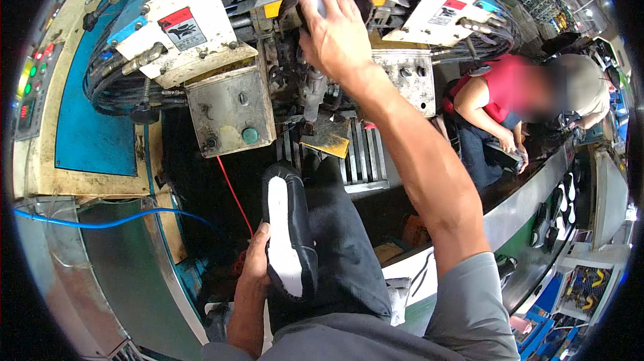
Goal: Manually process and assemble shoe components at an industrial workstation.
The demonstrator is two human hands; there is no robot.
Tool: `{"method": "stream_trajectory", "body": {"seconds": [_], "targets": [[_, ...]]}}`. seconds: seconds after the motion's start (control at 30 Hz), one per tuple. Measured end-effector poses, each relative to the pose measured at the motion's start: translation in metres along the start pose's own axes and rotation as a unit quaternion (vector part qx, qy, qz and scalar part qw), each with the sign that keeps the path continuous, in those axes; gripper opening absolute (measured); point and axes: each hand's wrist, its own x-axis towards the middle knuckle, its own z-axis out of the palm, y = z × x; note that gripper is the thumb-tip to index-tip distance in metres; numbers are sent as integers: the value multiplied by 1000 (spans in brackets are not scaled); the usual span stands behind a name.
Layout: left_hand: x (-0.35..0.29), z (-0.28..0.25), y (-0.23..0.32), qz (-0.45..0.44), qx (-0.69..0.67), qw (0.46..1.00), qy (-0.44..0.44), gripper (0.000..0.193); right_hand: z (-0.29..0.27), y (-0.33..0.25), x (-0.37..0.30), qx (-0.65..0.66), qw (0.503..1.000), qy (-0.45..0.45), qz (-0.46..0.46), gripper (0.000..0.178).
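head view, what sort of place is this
Probably a shoe factory: the left hand holds a black shoe upper with a white underside, a machine with hoses stands ahead, and more shoes lie at right.

And here's the shoe (301,223), smooth and black, leather-like, with a soft sheen, against the flat, matt white of its insole (278,220). Up top, white-painted metal plates (209,11), scuffed and smeared with grime! The control box (228,114) below is dull metal, rubbed and stained, its green button (250,135) looking like smooth plastic. Over to the blue panel (94,116): flat, lightly marked. The blue hose (114,223) gleams like glossy plastic; black hoses (100,100) look rubbery. Bare metal bars on the grate (366,186), matt cloth on the trousers (345,250), soft grey fabric on the shirt (466,297).
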Motion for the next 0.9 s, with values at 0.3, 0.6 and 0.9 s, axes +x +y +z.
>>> {"method": "stream_trajectory", "body": {"seconds": [0.3, 0.6, 0.9], "targets": [[27, 15, 23, 29, 29, 999, 4, 80, -1, -4, 26, -47, 996, 79, -6, 57], [55, 14, 45, 128, 68, 989, -14, 73, -40, -39, -58, 118, 991, 51, 27, 55], [-1, 43, 47, 270, 129, 954, -11, 66, -152, -186, -283, 740, 351, -307, 484, 95]]}}
